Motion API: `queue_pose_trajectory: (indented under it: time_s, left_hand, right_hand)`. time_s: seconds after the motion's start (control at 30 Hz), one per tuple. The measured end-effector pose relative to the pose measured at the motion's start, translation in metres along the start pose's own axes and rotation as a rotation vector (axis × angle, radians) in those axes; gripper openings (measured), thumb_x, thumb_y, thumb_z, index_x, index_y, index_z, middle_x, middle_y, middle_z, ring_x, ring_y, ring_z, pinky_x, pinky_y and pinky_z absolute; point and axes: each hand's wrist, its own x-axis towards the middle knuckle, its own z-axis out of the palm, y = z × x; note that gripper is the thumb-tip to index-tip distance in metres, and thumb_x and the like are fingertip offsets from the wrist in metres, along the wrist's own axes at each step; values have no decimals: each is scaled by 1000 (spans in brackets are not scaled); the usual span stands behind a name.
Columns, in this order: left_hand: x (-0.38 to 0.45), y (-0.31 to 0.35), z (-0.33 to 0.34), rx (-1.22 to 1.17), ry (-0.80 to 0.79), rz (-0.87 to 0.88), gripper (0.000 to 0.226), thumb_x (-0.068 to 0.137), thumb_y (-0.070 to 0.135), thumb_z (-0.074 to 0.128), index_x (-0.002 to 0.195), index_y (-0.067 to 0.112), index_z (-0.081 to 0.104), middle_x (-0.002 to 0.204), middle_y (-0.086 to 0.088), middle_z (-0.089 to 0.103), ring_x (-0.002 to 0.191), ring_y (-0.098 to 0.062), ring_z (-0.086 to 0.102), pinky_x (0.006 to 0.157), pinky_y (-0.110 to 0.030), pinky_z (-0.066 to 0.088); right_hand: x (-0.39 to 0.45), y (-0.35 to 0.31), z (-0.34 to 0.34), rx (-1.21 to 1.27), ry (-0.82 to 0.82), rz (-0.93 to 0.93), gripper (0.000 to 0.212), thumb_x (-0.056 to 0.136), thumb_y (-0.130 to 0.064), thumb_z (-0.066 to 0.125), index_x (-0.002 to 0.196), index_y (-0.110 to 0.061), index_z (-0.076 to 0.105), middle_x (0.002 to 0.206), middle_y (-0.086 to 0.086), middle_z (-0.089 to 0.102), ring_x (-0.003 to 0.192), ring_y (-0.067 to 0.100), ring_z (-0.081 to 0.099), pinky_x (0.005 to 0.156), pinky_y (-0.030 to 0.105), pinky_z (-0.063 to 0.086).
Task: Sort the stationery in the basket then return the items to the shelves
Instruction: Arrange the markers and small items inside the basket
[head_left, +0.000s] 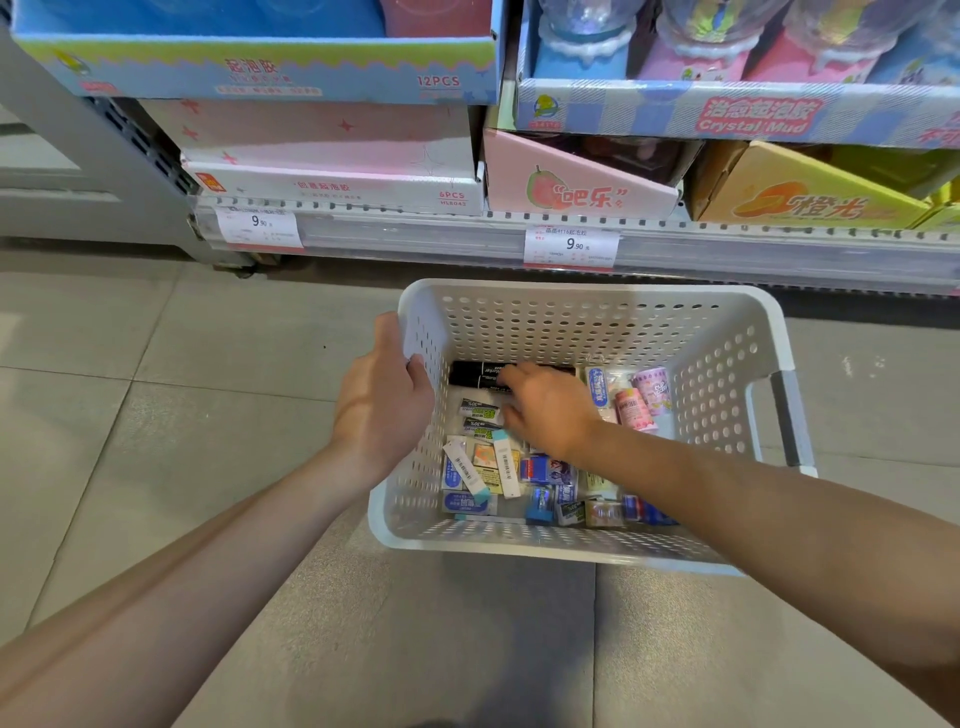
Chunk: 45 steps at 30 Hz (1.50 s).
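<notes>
Left hand (382, 400) gripped the basket (582, 312) at its left rim; right hand (545, 410) curled onto black markers (475, 375) at the far wall, grip unclear.

A white perforated basket (587, 317) stands on the floor just before the shelf (675, 244). Inside lies mixed stationery — black markers (475, 375) at the far wall, pink tubes (644, 397) at the right, small boxed erasers (498, 467) heaped flat along the near side.

Your left hand (382, 402) curls its fingers over an edge, and your right hand (550, 410) reaches down with bent fingers.
</notes>
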Motion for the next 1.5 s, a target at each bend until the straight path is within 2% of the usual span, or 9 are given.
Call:
queue_pose_trajectory:
  time_s: [0.1,0.2,0.4,0.67,0.9,1.03,1.2,1.33,1.5]
  left_hand:
    - [0,1,1,16,10,1,16,100,11,38,115,8,34,61,-5,42,50,-23,41,48,-34,32]
    - [1,-1,1,18,17,-3,14,99,11,39,113,6,35,60,-5,42,50,-24,41,47,-34,31]
    - [2,-3,1,12,18,-2,14,99,11,39,112,6,36,57,-6,41,50,-27,41,48,-35,32]
    - [2,-3,2,23,24,7,18,99,10,39,117,7,36,57,-4,40,48,-23,40,47,-33,30]
    - [2,-3,3,13,16,18,21,99,9,39,119,7,35,58,-3,40,47,-19,39,46,-32,30]
    - [2,-5,3,26,23,17,22,99,10,39,121,9,35,59,-4,41,50,-24,43,48,-34,33]
    - [3,-5,4,25,24,9,23,99,11,39,122,9,35,60,-4,42,52,-26,44,49,-36,34]
    - [3,-6,4,23,27,9,21,99,11,39,119,8,35,60,-4,41,52,-27,44,49,-37,34]
    - [3,-5,3,17,26,6,18,99,11,39,117,10,35,60,-4,42,51,-25,43,48,-36,34]
  right_hand:
    - [-1,-9,6,-15,-125,-131,44,90,-30,55,129,-11,49,118,8,53,106,24,54,75,34,51]
    - [4,-17,7,-88,-194,-56,51,87,-37,59,129,-10,48,119,8,50,107,25,53,72,33,47]
    - [9,-29,6,-129,-218,62,43,87,-38,59,119,-9,53,116,8,53,99,26,60,60,29,36]
    - [6,-28,4,-147,-275,73,46,85,-30,62,124,-8,49,119,9,51,97,28,61,58,30,38]
    - [-2,-19,0,-207,-301,61,54,83,-34,64,127,-9,46,118,10,52,93,27,62,57,30,41]
    - [2,-21,-2,-227,-321,60,55,82,-36,66,128,-10,47,118,8,51,93,25,61,57,29,40]
    - [5,-23,6,-121,-273,73,50,82,-21,68,125,-6,48,122,11,48,99,30,61,63,30,40]
    - [7,-27,10,-58,-236,90,35,86,-14,64,118,-3,54,128,12,43,94,30,62,61,27,40]
    - [10,-25,9,-23,-216,113,27,86,-16,64,110,-5,58,126,12,42,87,27,62,59,25,40]
